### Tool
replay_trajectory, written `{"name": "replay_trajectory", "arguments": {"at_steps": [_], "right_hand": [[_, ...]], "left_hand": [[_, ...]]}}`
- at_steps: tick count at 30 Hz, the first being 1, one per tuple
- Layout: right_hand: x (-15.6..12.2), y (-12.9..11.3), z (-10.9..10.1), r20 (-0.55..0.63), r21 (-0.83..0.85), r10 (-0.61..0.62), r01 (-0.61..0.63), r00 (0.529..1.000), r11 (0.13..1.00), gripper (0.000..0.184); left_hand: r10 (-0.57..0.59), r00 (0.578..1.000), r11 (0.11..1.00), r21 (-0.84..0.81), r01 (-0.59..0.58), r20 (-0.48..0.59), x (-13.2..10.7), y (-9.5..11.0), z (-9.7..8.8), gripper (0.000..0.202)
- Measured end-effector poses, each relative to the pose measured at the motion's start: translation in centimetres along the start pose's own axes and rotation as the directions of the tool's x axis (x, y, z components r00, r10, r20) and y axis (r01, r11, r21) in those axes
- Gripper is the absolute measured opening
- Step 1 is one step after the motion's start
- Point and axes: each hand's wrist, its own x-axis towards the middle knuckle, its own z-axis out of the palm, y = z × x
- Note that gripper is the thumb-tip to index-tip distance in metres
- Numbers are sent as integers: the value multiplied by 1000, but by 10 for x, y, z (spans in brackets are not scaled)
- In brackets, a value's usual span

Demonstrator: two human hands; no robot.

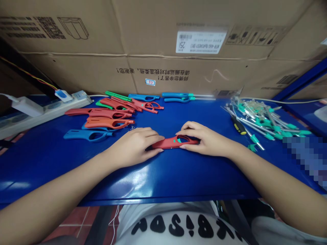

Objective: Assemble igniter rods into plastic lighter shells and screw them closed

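Both my hands hold one red lighter handle (167,143) low over the blue table, lying crosswise in front of me. My left hand (139,144) pinches its left end between thumb and fingers. Around the right end, by the loop-shaped opening, close the fingers of my right hand (204,137). A bit of green shows inside that opening. Several red handles (109,114) lie in a pile at the left, with a blue handle (81,134) nearest to my left hand. What the covered ends of the held handle look like is hidden by my fingers.
At the right lies a heap of metal rods with green parts (270,124), and a black-and-yellow screwdriver (238,126). Blue lighters (176,97) rest along the back by a large cardboard box (153,41). A white power strip (51,110) with plugs stands at the left edge.
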Motion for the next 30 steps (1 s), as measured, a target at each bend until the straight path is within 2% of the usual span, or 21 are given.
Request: {"name": "replay_trajectory", "arguments": {"at_steps": [20,27,30], "right_hand": [[0,2,2,24,-66,-1,2,1000,998,38],[-1,4,6,33,-146,-9,13,999,989,42],[-1,4,8,27,-201,-21,27,999,979,41]], "left_hand": [[3,1000,1000,-14,-3,-2,0,1,1,23],[-60,998,996,-65,59,-17,1,3,5,17],[-87,994,996,-35,85,-63,2,8,11,18]]}}
